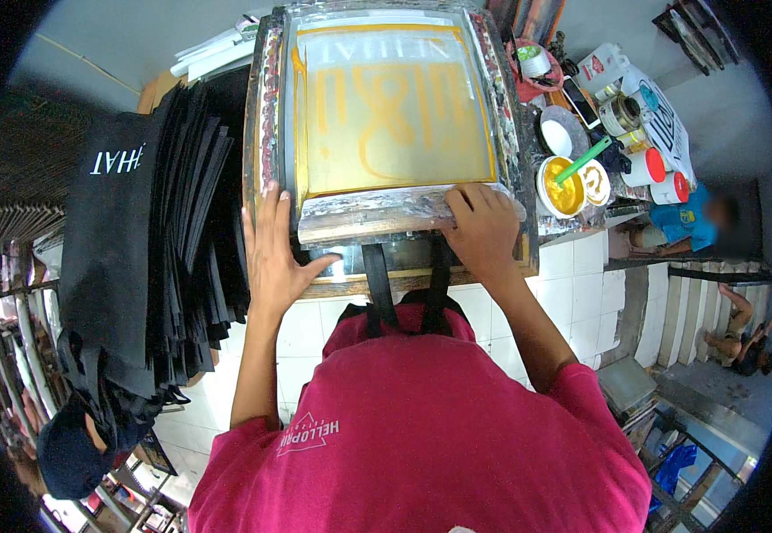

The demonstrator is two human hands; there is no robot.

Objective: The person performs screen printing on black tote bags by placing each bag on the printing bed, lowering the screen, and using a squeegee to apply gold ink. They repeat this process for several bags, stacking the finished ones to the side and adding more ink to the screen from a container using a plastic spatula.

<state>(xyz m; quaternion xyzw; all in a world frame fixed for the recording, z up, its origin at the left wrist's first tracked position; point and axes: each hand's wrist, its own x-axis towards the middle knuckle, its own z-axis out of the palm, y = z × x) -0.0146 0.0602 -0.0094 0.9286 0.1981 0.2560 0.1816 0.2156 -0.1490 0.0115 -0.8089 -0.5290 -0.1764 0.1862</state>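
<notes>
A screen-printing frame [265, 107] with a paint-crusted wooden border lies in front of me. Yellow ink rims its mesh [337, 160], and a lettered design shows through in yellow. Across the near end of the mesh lies a wide wooden squeegee [364, 219], smeared with pale ink. My right hand [484, 233] grips the squeegee's right end, fingers curled over the top. My left hand [275, 258] rests on the frame's left near corner, fingers stretched out and thumb apart, holding nothing. Black straps [379, 282] hang out from under the frame toward me.
Left of the frame hangs a thick stack of black fabric bags [128, 240]. To the right are a bowl of yellow ink [563, 202] with a green spatula [583, 160], a phone [580, 101] and red-lidded tubs [644, 167]. Two people are farther right.
</notes>
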